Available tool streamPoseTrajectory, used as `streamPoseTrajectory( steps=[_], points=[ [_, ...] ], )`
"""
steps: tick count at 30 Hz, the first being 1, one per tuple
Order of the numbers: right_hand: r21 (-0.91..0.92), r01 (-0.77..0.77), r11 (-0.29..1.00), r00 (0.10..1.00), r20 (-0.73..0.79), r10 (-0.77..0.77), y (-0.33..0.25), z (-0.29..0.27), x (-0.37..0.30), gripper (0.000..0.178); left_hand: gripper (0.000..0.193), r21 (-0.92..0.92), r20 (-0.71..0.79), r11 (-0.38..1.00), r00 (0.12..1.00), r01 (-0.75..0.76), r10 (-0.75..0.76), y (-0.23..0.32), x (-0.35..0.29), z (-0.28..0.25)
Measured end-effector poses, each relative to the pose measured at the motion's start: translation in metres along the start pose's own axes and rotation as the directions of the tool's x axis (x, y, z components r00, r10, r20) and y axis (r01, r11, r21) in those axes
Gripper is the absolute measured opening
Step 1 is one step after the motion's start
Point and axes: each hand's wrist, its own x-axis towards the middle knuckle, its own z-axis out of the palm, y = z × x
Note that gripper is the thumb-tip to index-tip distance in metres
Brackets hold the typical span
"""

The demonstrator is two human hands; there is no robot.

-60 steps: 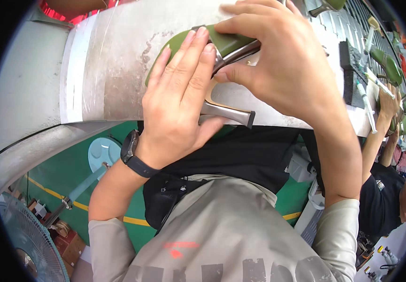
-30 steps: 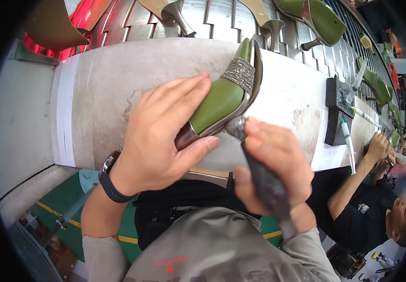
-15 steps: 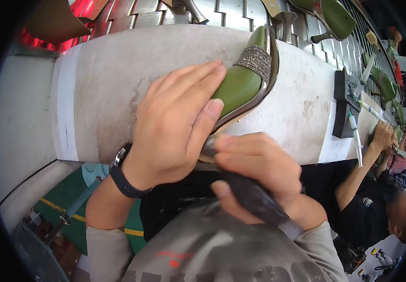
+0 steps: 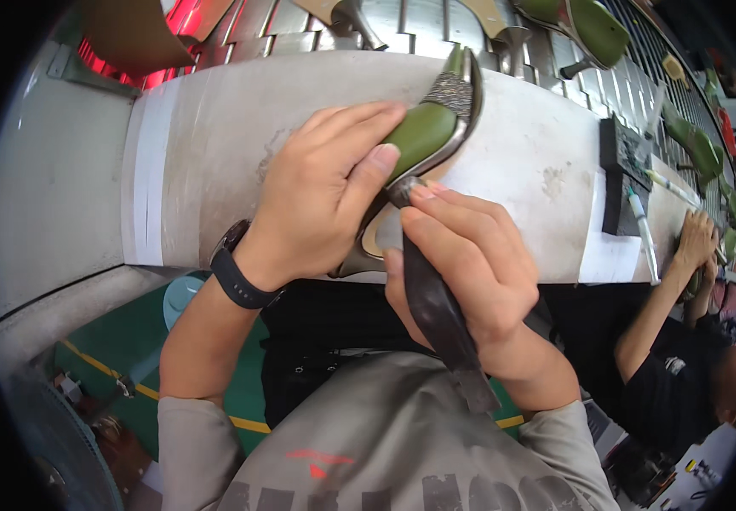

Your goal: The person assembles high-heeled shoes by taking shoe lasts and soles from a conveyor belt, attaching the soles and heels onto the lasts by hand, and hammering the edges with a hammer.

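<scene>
Right hand [image 4: 474,264] has moved up the shoe's edge since half a second ago, bringing the dark-handled tool with a rounded grey metal head [image 4: 440,298] from down by the heel end to just past the left thumb tip. So now that metal head sits right at the sole edge of the glossy olive-green pointed shoe [image 4: 427,140]; can't tell how hard it's pressing, if at all. Fingers are wrapped snugly round the handle, which angles back toward the person's belly.

Left hand [image 4: 317,183] is draped over the back half of the shoe, fingers close together on the green upper, thumb near the sole edge, so it's got a decent hold. Shoe's lying on its side on the pale, scuffed workbench [image 4: 538,196], toe aimed away from the person, sparkly silver wrapped band [image 4: 453,94] near the toe, slim metallic heel [image 4: 355,266] at the near edge.

Off to the right there's a black foam block [image 4: 619,209] with a slim plastic syringe [image 4: 643,232] beside it, and a co-worker's hand [image 4: 696,238] further along. Shiny metal slats [image 4: 287,30] run behind the bench, with another green heeled shoe [image 4: 598,36] on them.
</scene>
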Motion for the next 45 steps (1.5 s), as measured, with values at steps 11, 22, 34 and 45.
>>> streamPoseTrajectory(
  steps=[11, 22, 34, 45],
  points=[
    [0.488, -0.383, 0.785, 0.899, 0.001, 0.438, 0.022, -0.046, -0.042, 0.034, 0.085, 0.085, 0.318, 0.995, 0.948, -0.056, 0.026, 0.024, 0.019, -0.01],
    [0.587, -0.331, 0.739, 0.942, 0.252, 0.221, 0.081, -0.063, 0.0, 0.033, 0.103, 0.254, 0.259, 0.967, 0.964, -0.001, -0.067, 0.042, 0.042, 0.03],
    [0.893, -0.448, 0.048, 0.591, 0.255, 0.765, 0.037, -0.03, -0.037, 0.032, 0.105, 0.287, 0.269, 0.949, 0.962, -0.134, 0.054, 0.045, 0.049, 0.031],
    [0.621, -0.442, 0.648, 0.892, 0.384, 0.24, 0.091, -0.062, 0.005, 0.035, 0.105, 0.324, 0.304, 0.943, 0.952, -0.08, -0.023, 0.05, 0.047, 0.027]
  ],
)
